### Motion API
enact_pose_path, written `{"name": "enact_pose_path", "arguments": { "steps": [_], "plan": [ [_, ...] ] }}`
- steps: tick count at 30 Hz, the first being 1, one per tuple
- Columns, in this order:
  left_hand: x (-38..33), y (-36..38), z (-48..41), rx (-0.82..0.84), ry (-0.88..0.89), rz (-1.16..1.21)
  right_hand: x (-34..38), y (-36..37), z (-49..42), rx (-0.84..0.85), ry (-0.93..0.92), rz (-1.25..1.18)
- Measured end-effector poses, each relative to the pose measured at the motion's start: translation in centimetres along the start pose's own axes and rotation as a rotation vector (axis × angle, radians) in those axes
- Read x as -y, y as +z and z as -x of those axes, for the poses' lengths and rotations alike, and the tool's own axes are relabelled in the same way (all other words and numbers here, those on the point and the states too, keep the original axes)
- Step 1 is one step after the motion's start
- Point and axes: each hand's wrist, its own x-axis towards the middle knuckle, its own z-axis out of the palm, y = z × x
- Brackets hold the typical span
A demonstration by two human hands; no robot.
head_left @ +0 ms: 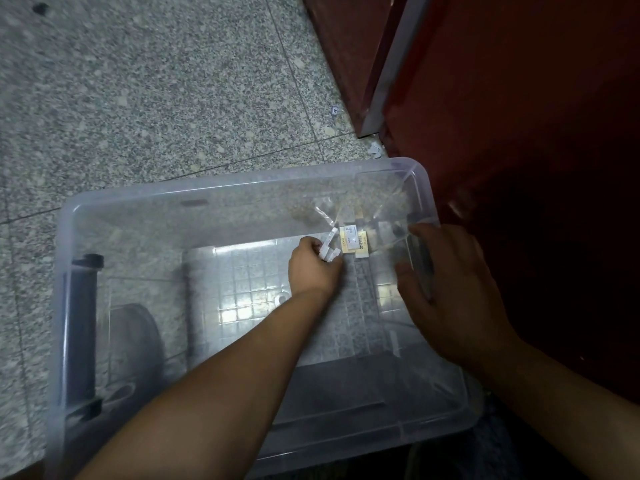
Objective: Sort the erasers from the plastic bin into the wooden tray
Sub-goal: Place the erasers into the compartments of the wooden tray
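1. The clear bin (pixel 207 190) sits on the speckled floor (pixel 138 98).
2. The right hand (pixel 450 289) grips the bin's right wall, thumb inside.
3. The left hand (pixel 313 268) is inside the bin, fingers pinched on small white erasers (pixel 329 250).
4. Wrapped erasers (pixel 355 242) lie in the bin's far right corner (labels unreadable).

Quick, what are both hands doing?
Left hand: holding small white erasers.
Right hand: gripping the plastic bin by its side wall.

On floor (pixel 138 98), bin (pixel 207 189); erasers (pixel 351 242) in its far-right corner; cabinet (pixel 519 98) right of bin.
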Motion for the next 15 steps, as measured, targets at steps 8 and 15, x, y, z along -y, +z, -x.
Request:
{"name": "enact_pose_path", "arguments": {
  "steps": [8, 15],
  "plan": [
    [-0.1, -0.4, -0.6, 0.187, -0.254, 0.406, -0.1, 0.2, 0.0, -0.019, -0.011, -0.012],
    [-2.3, 1.7, -0.4, 0.089, -0.322, 0.505, 0.2, 0.1, -0.1, -0.010, 0.012, -0.023]
  ]
}}
